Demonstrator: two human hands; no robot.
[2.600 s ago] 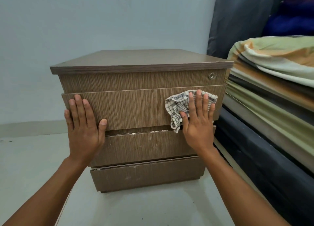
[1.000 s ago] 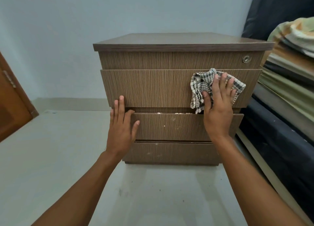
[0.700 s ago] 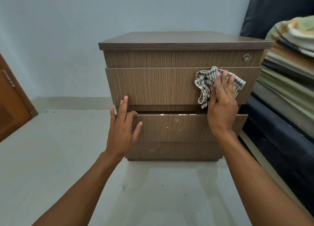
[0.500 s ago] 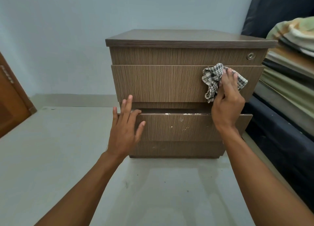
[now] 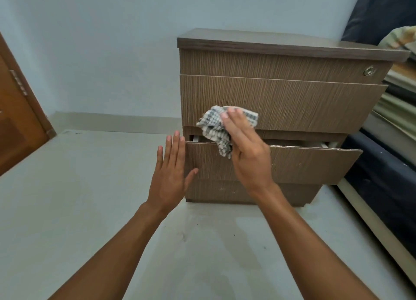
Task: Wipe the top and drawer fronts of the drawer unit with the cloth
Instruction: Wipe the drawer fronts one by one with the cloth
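Wiping the drawer fronts is the step in hand, judging by where things lie: the drawer unit (image 5: 281,119) stands on the pale floor (image 5: 90,198) against the far wall, right of centre, and the right hand (image 5: 245,151) presses the checked cloth (image 5: 216,128) flat against the lower left part of the large upper drawer front (image 5: 292,103), fingers spread over it — the cloth's loose tail hangs down across the gap to the drawer below. That middle drawer (image 5: 304,162) stands pulled out a little, its chipped top edge showing pale flecks. The left hand (image 5: 171,173) is open and holds nothing, palm toward the near left corner of the middle drawer, just beside it; whether it touches the edge I cannot tell.

Next, by my reckoning, the cloth should drop to the middle front, which looks speckled, then the bottom one — the left hand could steady the loose drawer so it does not slide under pressure.

A blue-grey wall (image 5: 112,40) backs the room, a brown wooden door (image 5: 18,124) sits at far left, and stacked folded bedding (image 5: 398,92) over a dark mattress (image 5: 382,171) lines the right
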